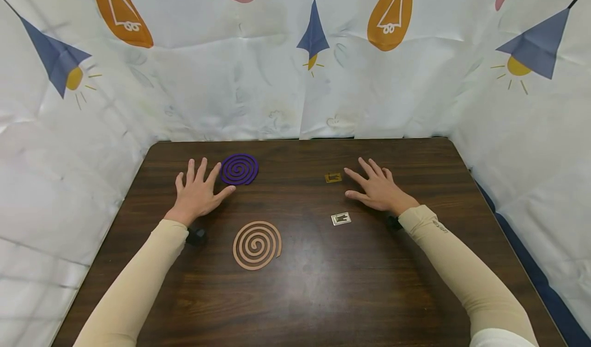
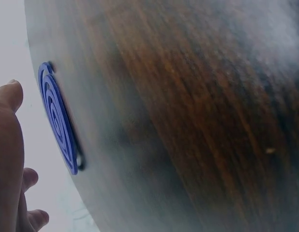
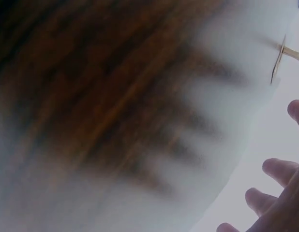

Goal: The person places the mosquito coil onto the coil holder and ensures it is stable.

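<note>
My left hand (image 1: 196,195), fingers spread, hovers at the far left of the table and holds nothing. Just right of its fingertips lies a purple mosquito coil (image 1: 238,169), flat on the wood; the left wrist view shows this coil (image 2: 56,121) beyond the thumb. Closer to me is a tan mosquito coil (image 1: 256,245). On the right, my empty right hand (image 1: 380,190) has its fingers spread too. A gold-coloured coil stand (image 1: 333,177) sits left of its fingertips, and a silver coil stand (image 1: 341,218) lies nearer to me. An upright prong shows on one stand (image 3: 283,50) in the right wrist view.
The dark wooden table (image 1: 304,306) has rounded far corners. White cloth (image 1: 277,90) printed with lamps and bulbs hangs behind it and along both sides. Dark blue fabric (image 1: 531,254) shows past the right edge.
</note>
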{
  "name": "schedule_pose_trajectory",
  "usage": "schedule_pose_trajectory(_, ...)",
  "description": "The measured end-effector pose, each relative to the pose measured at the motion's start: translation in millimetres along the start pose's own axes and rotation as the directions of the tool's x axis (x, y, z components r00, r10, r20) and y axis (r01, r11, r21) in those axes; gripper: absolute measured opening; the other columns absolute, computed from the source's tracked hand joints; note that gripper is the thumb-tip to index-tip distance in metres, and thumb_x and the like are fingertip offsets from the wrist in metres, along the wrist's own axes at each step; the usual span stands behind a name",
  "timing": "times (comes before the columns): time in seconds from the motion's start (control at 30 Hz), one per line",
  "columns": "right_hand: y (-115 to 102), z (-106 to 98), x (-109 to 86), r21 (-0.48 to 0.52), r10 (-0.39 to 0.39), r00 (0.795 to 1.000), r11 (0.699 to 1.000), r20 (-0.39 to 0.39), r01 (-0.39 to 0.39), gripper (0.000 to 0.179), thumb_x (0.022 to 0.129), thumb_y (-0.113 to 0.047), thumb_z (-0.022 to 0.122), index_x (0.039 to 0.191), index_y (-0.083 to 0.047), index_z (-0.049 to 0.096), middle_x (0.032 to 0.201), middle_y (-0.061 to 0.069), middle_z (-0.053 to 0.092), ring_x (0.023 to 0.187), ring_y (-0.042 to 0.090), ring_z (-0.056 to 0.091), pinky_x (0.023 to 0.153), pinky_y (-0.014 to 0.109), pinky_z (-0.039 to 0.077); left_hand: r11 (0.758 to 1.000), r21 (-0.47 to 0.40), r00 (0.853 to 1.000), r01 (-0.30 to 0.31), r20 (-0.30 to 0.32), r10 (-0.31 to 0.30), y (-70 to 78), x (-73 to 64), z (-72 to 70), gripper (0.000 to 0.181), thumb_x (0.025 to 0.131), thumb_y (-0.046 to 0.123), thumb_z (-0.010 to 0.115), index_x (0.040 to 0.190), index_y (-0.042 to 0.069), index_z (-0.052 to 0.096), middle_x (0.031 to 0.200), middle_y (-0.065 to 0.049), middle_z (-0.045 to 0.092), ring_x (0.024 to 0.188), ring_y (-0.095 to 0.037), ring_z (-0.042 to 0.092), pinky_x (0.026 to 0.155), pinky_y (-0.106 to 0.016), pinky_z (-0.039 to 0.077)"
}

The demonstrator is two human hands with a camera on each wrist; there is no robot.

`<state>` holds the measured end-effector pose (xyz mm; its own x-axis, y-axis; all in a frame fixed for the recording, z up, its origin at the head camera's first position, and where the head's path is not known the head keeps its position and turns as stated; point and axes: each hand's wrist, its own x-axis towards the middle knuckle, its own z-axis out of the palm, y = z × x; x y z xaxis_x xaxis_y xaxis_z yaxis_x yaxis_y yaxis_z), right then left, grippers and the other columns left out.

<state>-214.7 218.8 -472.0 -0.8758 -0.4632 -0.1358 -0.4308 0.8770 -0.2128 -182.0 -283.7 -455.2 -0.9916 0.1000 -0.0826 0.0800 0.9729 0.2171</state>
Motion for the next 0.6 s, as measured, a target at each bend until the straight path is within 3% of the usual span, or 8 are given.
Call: schedule_pose_trajectory(0.6, -1.9, 2.9, 7.6, -0.014, -0.009, 0.998, 1.0, 0.061, 0.009, 0.081, 0.098, -0.069, 0.054, 0.165, -0.035, 0.024, 0.174, 0.017, 0.013, 0.159, 0.049, 0.014, 0.116, 0.081, 0.024, 1.0, 0.007, 0.999, 0.01, 0.037, -0.01, 7.1, 8.0, 2.1, 0.093, 0.099, 0.075, 0.042, 0.167, 0.016, 0.02, 0.172, -0.029, 0.004, 0.158, -0.054, -0.008, 0.12, -0.08, 0.003)
